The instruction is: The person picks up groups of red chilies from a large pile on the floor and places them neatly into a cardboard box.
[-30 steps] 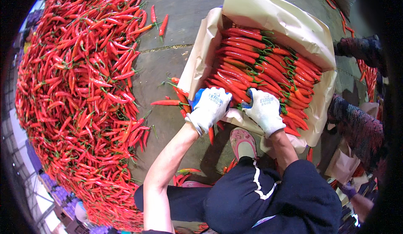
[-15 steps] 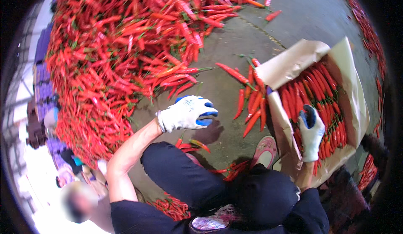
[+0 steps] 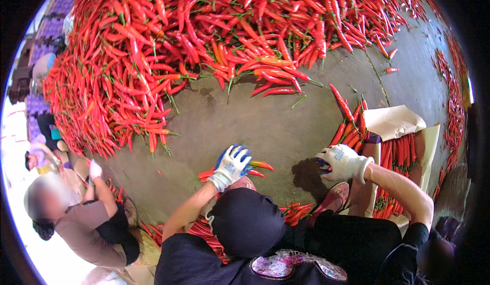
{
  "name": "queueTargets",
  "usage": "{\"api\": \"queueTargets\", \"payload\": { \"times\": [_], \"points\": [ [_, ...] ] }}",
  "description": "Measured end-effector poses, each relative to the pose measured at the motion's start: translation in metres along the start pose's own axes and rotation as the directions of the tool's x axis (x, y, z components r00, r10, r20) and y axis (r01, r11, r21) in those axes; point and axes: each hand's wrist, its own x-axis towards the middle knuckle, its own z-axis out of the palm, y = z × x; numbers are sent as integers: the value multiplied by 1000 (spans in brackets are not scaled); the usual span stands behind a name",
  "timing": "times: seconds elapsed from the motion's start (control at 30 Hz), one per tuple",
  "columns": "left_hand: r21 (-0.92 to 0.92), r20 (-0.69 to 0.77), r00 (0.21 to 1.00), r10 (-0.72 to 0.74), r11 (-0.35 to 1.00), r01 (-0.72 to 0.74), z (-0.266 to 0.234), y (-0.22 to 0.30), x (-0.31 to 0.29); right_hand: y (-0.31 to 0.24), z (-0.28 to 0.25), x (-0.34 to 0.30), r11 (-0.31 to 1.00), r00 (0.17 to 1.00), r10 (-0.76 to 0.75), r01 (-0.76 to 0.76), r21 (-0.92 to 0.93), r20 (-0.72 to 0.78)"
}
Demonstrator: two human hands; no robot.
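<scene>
My left hand (image 3: 232, 166), in a white glove with blue palm and fingertips, reaches down over a few red chili peppers (image 3: 261, 173) beside my shoe. Its fingers are stretched and slightly apart; the peppers show on both sides of it. To the right, my right hand (image 3: 343, 163), gloved alike, hovers above the floor with fingers bent and apart, nothing visible in it. Just beyond it lies a small bunch of red chili peppers (image 3: 352, 132). Beside my right forearm stands a paper-lined box (image 3: 393, 122) with rows of packed chili peppers (image 3: 397, 155), partly hidden by that arm.
A large heap of red chili peppers (image 3: 204, 34) spreads across the far side and left. More peppers (image 3: 298, 212) lie between my legs. At the left sits another person (image 3: 94, 218) with a gloved hand. Grey concrete floor (image 3: 255, 124) lies between heap and hands.
My right hand has left the box and moved left over the floor. My left hand has come down to the peppers by my shoe. The view has shifted, showing more of the heap.
</scene>
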Motion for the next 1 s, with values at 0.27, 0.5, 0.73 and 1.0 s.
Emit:
{"api": "queueTargets", "payload": {
  "times": [0.27,0.5,0.73,1.0],
  "points": [
    [57,211,847,-488,871,487,-20,-2,-149,30,-62,137,982,703,70,-174,-75,-707],
    [-535,278,803,-528,609,586,-62,-27,-70,15,-123,226,901,534,61,-392,-184,-843],
    [-407,-320,603,-731,681,609,-65,-116,142,-9,-82,251,893,665,28,-352,-279,-746],
    [-448,-366,606,-706,705,550,-20,-107,163,-16,-26,225,914,676,-51,-265,-307,-735]
  ]
}}
